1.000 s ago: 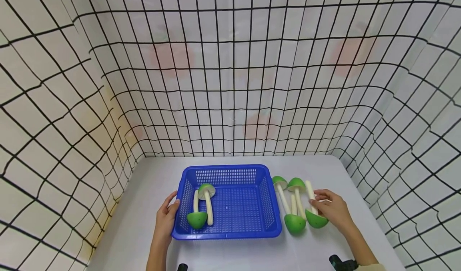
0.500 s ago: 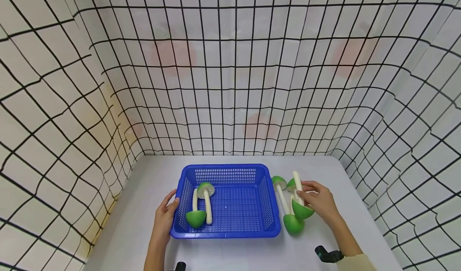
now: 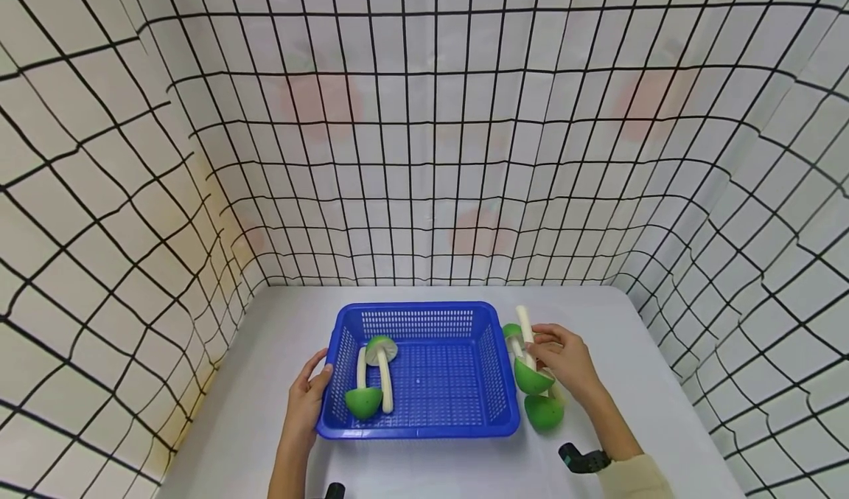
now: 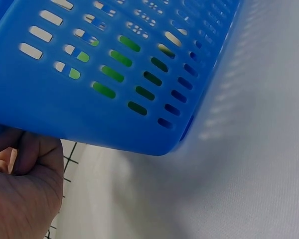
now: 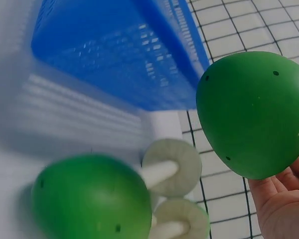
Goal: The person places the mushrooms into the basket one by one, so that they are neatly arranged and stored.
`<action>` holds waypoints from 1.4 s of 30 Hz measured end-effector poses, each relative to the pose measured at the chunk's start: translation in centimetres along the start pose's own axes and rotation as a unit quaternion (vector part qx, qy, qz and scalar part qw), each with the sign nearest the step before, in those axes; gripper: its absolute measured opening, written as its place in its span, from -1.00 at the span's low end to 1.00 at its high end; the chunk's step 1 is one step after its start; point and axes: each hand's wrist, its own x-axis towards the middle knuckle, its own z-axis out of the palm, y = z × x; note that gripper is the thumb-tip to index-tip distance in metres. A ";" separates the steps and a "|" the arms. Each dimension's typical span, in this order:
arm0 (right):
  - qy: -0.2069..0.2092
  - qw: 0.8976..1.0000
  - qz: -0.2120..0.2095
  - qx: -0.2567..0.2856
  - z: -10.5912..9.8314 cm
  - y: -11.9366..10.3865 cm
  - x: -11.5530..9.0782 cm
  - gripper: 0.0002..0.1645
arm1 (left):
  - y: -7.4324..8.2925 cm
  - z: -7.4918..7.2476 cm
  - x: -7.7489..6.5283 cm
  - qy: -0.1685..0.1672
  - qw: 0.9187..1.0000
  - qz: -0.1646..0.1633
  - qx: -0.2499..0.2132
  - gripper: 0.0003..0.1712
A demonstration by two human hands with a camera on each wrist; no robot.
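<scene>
- The head view takes in the whole blue basket (image 3: 418, 433) on the white table (image 3: 438, 471), with black mesh (image 3: 435, 123) behind; each wrist view catches only part of it.
- The left hand (image 3: 307, 392) is at the basket's left rim; the left wrist view adds its curled fingers, gripping that rim.
- The right hand (image 3: 560, 353) pinches the stem of the held mushroom (image 3: 533, 378), which points stem up and cap down, just beside the basket's right rim.
- The right wrist view brings out dark spots on that held cap, and three others on the table, partly hidden from the head camera: the front mushroom (image 5: 92, 196), cap blurred, and two pale-bottomed mushrooms (image 5: 182, 172).
- Inside the basket, the cap-down mushroom (image 3: 363, 404) and the cap-up mushroom (image 3: 381, 350) lie at the left; the left wrist view gives only green through the wall slots.
- Counted: six mushrooms (two in the basket, one gripped, three on the table), one basket, two hands.
</scene>
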 end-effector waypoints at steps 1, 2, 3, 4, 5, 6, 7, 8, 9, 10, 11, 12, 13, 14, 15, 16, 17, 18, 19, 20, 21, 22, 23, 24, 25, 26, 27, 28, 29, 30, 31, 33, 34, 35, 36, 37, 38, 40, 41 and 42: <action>-0.002 1.000 0.002 0.005 0.3 -0.1 0.1 -0.37 | 0.0 0.0 -0.1 0.001 1.000 0.002 0.001 -0.37; -0.006 1.000 0.002 0.008 0.5 -0.3 0.1 -0.37 | 0.0 0.1 -0.2 0.002 1.000 0.004 0.003 -0.37; -0.010 1.000 0.001 0.010 0.8 -0.4 0.1 -0.37 | 0.1 0.1 -0.4 0.004 1.000 0.006 0.005 -0.36; -0.013 1.000 0.001 0.014 1.1 -0.5 0.2 -0.37 | 0.1 0.1 -0.5 0.005 1.000 0.007 0.005 -0.36; -0.017 1.000 0.001 0.018 1.3 -0.6 0.2 -0.37 | 0.0 0.2 -0.5 0.007 1.000 0.008 0.006 -0.36; -0.019 1.000 0.000 0.021 1.6 -0.7 0.2 -0.37 | 0.0 0.2 -0.6 0.008 1.000 0.010 0.007 -0.36; -0.020 0.999 0.001 0.025 1.8 -1.0 0.2 -0.38 | 0.0 0.1 -0.6 0.008 1.000 0.010 0.006 -0.36; -0.022 0.999 -0.001 0.028 2.1 -1.2 0.2 -0.38 | -0.1 0.1 -0.6 0.007 1.000 0.010 0.006 -0.35; -0.023 0.999 -0.001 0.033 2.3 -1.4 0.2 -0.39 | -0.1 0.1 -0.5 0.006 1.000 0.010 0.004 -0.35; -0.025 0.999 -0.003 0.039 2.5 -1.5 0.2 -0.39 | -0.2 0.1 -0.4 0.005 1.000 0.009 0.002 -0.35; -0.027 0.999 -0.005 0.042 2.8 -1.7 0.2 -0.39 | -0.2 0.1 -0.4 0.004 1.000 0.008 0.000 -0.35; -0.028 0.999 -0.005 0.046 3.0 -1.9 0.3 -0.40 | -0.2 0.1 -0.3 0.003 1.000 0.007 -0.003 -0.36; -0.030 0.998 -0.006 0.050 3.2 -2.0 0.3 -0.40 | -0.2 0.1 -0.2 0.003 1.000 0.007 -0.004 -0.36; -0.032 0.998 -0.007 0.053 3.5 -2.1 0.3 -0.40 | -0.2 0.1 -0.2 0.003 1.000 0.006 -0.005 -0.35; -0.034 0.998 -0.008 0.057 3.7 -2.2 0.4 -0.41 | -0.2 0.1 -0.2 0.003 1.000 0.006 -0.006 -0.35; -0.036 0.998 -0.008 0.060 4.0 -2.3 0.5 -0.41 | -0.1 0.1 -0.2 0.003 1.000 0.006 -0.005 -0.35; -0.036 0.997 -0.006 0.062 4.3 -2.5 0.5 -0.43 | -0.1 0.1 -0.2 0.003 1.000 0.006 -0.004 -0.35; -0.038 0.997 -0.006 0.064 4.6 -2.5 0.5 -0.44 | 0.0 0.1 -0.2 0.003 1.000 0.007 -0.003 -0.35; -0.038 0.997 -0.006 0.064 4.8 -2.6 0.6 -0.44 | 0.0 0.1 -0.3 0.004 1.000 0.007 0.000 -0.35; -0.039 0.997 -0.007 0.065 5.1 -2.8 0.6 -0.45 | 0.1 0.1 -0.3 0.004 1.000 0.008 0.001 -0.35; -0.039 0.997 -0.009 0.065 5.4 -2.9 0.6 -0.46 | 0.1 0.1 -0.4 0.005 1.000 0.009 0.002 -0.35; -0.041 0.997 -0.013 0.062 5.7 -3.0 0.6 -0.47 | 0.2 0.2 -0.4 0.005 1.000 0.009 0.003 -0.34; -0.044 0.997 -0.017 0.061 5.9 -3.1 0.6 -0.47 | 0.2 0.2 -0.5 0.006 1.000 0.010 0.004 -0.34; -0.048 0.997 -0.023 0.058 6.2 -3.2 0.6 -0.47 | 0.2 0.2 -0.5 0.006 1.000 0.011 0.004 -0.34; -0.049 0.997 -0.027 0.055 6.5 -3.4 0.6 -0.47 | 0.5 0.2 -0.7 0.004 1.000 0.010 0.005 -0.35; -0.052 0.997 -0.034 0.056 6.7 -3.5 0.6 -0.47 | 0.5 0.2 -0.7 0.003 1.000 0.010 0.004 -0.35; -0.054 0.997 -0.038 0.051 7.0 -3.5 0.7 -0.47 | 0.5 0.2 -0.7 0.003 1.000 0.010 0.005 -0.35; -0.057 0.996 -0.041 0.050 7.2 -3.5 0.7 -0.47 | 0.5 0.2 -0.7 0.004 1.000 0.011 0.006 -0.35; -0.058 0.996 -0.042 0.050 7.5 -3.6 0.6 -0.48 | 0.5 0.3 -0.7 0.004 1.000 0.012 0.008 -0.35; -0.060 0.996 -0.041 0.051 7.8 -3.7 0.6 -0.48 | 0.5 0.3 -0.7 0.006 1.000 0.012 0.010 -0.35; -0.061 0.996 -0.038 0.053 8.0 -3.7 0.6 -0.49 | 0.5 0.3 -0.8 0.007 1.000 0.012 0.012 -0.34; -0.066 0.995 -0.034 0.060 8.5 -3.6 0.6 -0.50 | 0.1 0.3 -0.6 0.012 1.000 0.014 0.016 -0.33; -0.069 0.995 -0.031 0.065 8.8 -3.6 0.6 -0.50 | 0.0 0.4 -0.6 0.013 1.000 0.014 0.018 -0.32; -0.072 0.995 -0.030 0.067 9.0 -3.6 0.6 -0.50 | -0.1 0.4 -0.5 0.013 1.000 0.013 0.019 -0.33; -0.075 0.994 -0.031 0.068 9.3 -3.5 0.6 -0.50 | -0.1 0.4 -0.5 0.014 1.000 0.012 0.018 -0.32; -0.077 0.994 -0.032 0.068 9.5 -3.4 0.6 -0.50 | -0.1 0.3 -0.5 0.014 1.000 0.012 0.017 -0.32; -0.077 0.994 -0.034 0.067 9.7 -3.4 0.7 -0.50 | -0.2 0.3 -0.5 0.013 1.000 0.012 0.016 -0.33; -0.081 0.994 -0.037 0.065 10.1 -3.3 0.8 -0.51 | -0.1 0.3 -0.5 0.013 1.000 0.013 0.014 -0.33; -0.083 0.994 -0.038 0.065 10.3 -3.3 0.8 -0.51 | -0.1 0.3 -0.4 0.012 1.000 0.014 0.014 -0.33; -0.084 0.994 -0.039 0.065 10.5 -3.4 0.7 -0.52 | -0.1 0.3 -0.4 0.012 1.000 0.014 0.014 -0.33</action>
